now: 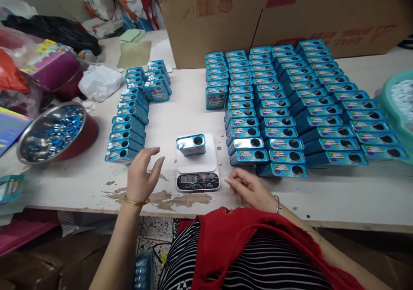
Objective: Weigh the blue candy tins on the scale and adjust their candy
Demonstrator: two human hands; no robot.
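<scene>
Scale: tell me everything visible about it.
The scale is white and plastic-looking, with a squarish platform and a black, pale-streaked front panel. The panel has a display on its left, digits too blurred to read surely, and small buttons on its right. The scale lies flat on the table between left hand and right hand, touching neither. A blue tin stands on the platform.
</scene>
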